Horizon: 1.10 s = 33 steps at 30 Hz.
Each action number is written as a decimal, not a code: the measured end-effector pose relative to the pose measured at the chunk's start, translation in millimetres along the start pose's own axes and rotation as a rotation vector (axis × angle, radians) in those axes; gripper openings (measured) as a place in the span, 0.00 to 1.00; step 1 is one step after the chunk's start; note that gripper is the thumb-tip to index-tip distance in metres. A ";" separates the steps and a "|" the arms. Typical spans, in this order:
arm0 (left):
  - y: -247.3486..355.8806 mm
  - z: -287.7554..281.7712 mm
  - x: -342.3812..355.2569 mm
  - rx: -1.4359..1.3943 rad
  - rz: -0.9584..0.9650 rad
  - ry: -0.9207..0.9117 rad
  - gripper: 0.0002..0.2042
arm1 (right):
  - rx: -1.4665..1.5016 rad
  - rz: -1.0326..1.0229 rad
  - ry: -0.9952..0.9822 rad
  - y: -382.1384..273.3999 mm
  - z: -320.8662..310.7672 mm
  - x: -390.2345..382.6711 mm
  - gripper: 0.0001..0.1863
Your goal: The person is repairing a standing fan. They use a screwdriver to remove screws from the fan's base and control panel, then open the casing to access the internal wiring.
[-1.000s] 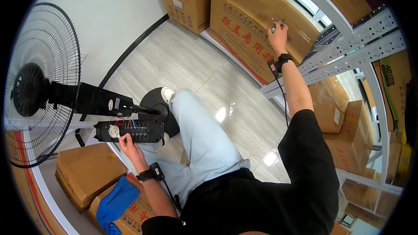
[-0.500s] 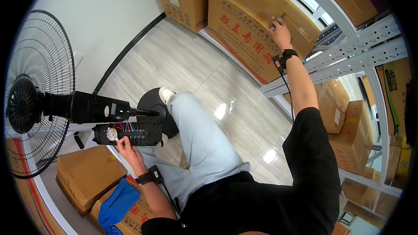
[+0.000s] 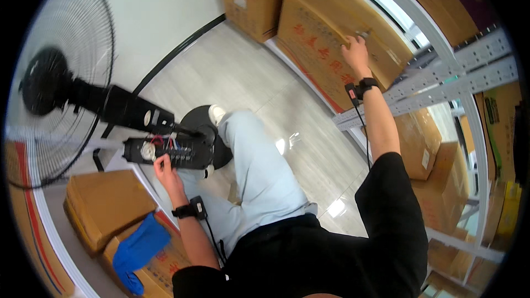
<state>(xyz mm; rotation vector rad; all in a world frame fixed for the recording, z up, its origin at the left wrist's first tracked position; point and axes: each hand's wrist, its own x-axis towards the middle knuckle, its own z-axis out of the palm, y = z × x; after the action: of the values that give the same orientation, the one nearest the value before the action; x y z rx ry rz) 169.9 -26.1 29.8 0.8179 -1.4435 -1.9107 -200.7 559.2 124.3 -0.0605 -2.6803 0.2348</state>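
Note:
A black pedestal fan (image 3: pixel 127 107) leans at the left, its round wire grille blurred. My left hand (image 3: pixel 168 170) pinches the lower edge of its opened control panel (image 3: pixel 190 153). A white round part (image 3: pixel 148 151), red and blue wires and a row of switches show inside the panel. At the upper right my right hand (image 3: pixel 356 54) reaches over the top of a large cardboard box (image 3: pixel 326 14), fingers apart. Small grey pieces (image 3: pixel 362 33) lie on the box at its fingertips; their kind is too small to tell.
The fan's round black base (image 3: pixel 221 152) stands on the floor beside my shoe. Cardboard boxes (image 3: pixel 113 201) with a blue cloth (image 3: pixel 141 251) lie at lower left. A metal shelf rack (image 3: pixel 475 72) with more boxes rises at the right. Cables (image 3: pixel 366 132) hang from both wrist straps.
The view has shifted, and the fan and panel sit differently in it. My right hand's fingers have spread, beside the small grey pieces. My left hand stays on the panel.

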 end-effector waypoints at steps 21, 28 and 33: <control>14.7 -23.8 2.9 -0.006 -0.015 -0.148 0.04 | 0.917 -1.193 -0.733 -481.0 -82.6 -239.1 0.15; 24.2 -39.0 -2.3 -0.027 -0.034 -0.172 0.04 | 0.646 -1.396 -0.655 -558.5 -51.2 -275.0 0.32; 21.3 -49.6 -1.9 0.027 0.026 -0.199 0.03 | 0.376 -1.510 -0.734 -592.3 -23.8 -279.3 0.31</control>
<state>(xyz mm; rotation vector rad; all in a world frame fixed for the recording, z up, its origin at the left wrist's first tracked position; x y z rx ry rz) 211.4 -59.0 39.8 0.6320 -1.5921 -2.0031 58.2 -42.8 129.0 2.3513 -2.3846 0.2530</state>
